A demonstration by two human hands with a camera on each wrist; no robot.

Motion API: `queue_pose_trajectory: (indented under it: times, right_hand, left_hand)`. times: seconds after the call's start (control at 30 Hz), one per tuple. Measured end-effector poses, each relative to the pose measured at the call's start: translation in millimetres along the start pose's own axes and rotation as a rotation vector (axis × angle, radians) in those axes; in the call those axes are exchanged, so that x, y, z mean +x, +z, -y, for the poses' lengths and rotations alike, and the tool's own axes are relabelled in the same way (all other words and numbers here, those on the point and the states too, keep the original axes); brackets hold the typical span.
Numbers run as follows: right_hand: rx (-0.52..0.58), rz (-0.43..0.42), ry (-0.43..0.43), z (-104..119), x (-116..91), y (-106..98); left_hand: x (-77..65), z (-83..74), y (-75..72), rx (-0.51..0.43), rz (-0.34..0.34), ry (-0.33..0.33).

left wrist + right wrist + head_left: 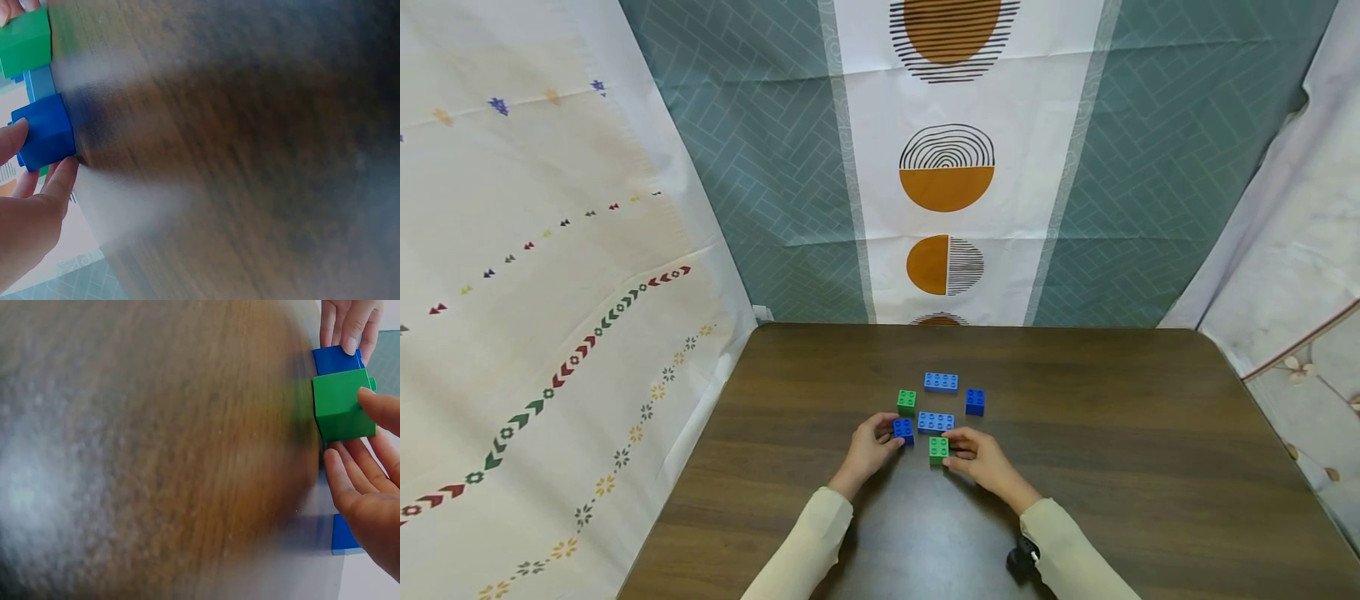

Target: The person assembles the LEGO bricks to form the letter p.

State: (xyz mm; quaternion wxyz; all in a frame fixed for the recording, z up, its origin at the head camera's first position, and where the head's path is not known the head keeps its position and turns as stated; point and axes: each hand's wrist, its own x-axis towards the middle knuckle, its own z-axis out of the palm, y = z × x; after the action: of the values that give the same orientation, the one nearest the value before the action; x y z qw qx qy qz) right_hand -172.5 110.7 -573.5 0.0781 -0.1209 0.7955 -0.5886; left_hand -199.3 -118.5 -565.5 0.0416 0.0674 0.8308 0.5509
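In the head view my left hand [870, 447] grips a dark blue square toy brick [903, 431], thumb on the near side and fingers at the far side. The left wrist view shows the thumb on this blue brick [47, 132], which stands on the table. My right hand [981, 461] holds a green square brick [938, 450] at its right side, with the thumb [381, 409] on its near face in the right wrist view. A light blue long brick [936, 422] lies just beyond and between the two held bricks.
Farther back on the brown wooden table [1112, 433] are a second green brick [906, 402], another light blue long brick [941, 382] and a second dark blue brick [974, 401]. A patterned cloth [760, 167] hangs behind the table. A small black object [1021, 560] shows by the right sleeve.
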Motion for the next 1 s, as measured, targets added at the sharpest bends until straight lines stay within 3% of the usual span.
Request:
queue_pose_trajectory:
  times: [0.53,0.73,0.9,1.0]
  right_hand:
    - [0.062,-0.002,0.036,-1,3,3]
    - [0.086,0.006,0.048,-1,1,2]
    - [0.095,0.022,0.035,27,-8,-1]
    - [0.094,0.016,0.032,29,-8,-1]
  left_hand:
    - [-0.9,1.2,0.8,0.002,-0.002,-0.013]
    - [-0.4,1.7,-1.2,-0.023,-0.009,0.028]
    - [-2.7,-6.9,-4.8,-0.072,0.009,0.052]
    - [-1.2,-3.5,-3.8,-0.085,0.022,0.069]
